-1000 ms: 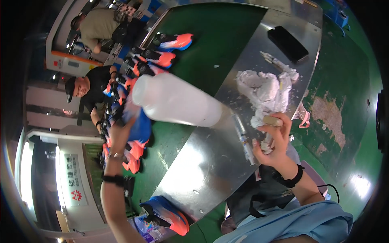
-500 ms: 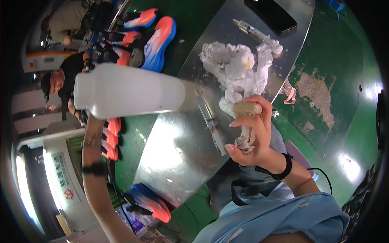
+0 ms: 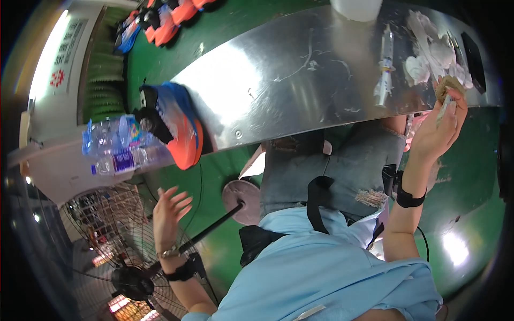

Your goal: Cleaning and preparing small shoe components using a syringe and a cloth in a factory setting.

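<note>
My left hand (image 3: 170,215) is off to the lower left, away from the table, with fingers spread and nothing in it. At the table's right end, my right hand (image 3: 443,127) grips a beige sponge-like block (image 3: 448,85) and a wad of white tissue (image 3: 446,111). Crumpled white tissues (image 3: 428,51) lie just beyond that hand. To their left is a plastic syringe (image 3: 385,67). A white plastic bottle (image 3: 357,7) stands farther back, cut off by the top of the view.
A blue and orange sports shoe (image 3: 179,125) sits at the left end of the metal table (image 3: 278,91). Plastic water bottles (image 3: 120,158) lie beyond it. A black phone (image 3: 473,63) rests at the far right. Near my left arm stands a wire-caged fan (image 3: 134,281).
My view has swung left. My left hand, earlier hidden behind the raised white bottle, is now apart from it and open; the bottle stands on the table. My right hand keeps hold of the beige block.
</note>
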Available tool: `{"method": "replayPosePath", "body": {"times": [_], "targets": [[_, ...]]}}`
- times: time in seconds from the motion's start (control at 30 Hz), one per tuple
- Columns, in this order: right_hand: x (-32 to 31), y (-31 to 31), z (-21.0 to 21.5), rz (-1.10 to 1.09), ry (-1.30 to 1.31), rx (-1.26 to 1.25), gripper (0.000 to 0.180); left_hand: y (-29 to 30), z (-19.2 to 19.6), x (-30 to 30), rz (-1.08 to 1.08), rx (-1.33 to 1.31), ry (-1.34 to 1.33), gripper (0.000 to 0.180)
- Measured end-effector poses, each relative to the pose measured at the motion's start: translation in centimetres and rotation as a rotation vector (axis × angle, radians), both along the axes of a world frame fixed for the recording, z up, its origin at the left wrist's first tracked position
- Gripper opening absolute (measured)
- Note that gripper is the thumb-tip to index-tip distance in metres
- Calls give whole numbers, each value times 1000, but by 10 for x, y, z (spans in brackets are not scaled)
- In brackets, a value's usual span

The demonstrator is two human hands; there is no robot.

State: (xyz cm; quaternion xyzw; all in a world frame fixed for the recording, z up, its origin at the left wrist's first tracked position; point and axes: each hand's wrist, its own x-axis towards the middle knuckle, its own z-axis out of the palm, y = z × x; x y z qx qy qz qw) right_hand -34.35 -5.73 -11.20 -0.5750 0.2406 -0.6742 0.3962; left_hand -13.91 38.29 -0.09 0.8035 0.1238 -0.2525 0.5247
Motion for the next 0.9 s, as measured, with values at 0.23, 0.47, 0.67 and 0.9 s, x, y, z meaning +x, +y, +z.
{"method": "replayPosePath", "body": {"times": [0.23, 0.47, 0.67, 0.9], "targets": [[-8, 6, 14, 144, 2, 159, 27, -22, -56, 66, -12, -566, 100, 45], [-11, -9, 1, 281, 50, 185, 29, -42, -82, 70, -157, -725, 185, 38], [-25, -8, -3, 244, 116, 163, 36, -26, -139, -16, -444, -911, 285, 69], [10, 37, 46, 362, 55, 256, 41, -2, -81, -66, -1427, 11, -185, 76]]}}
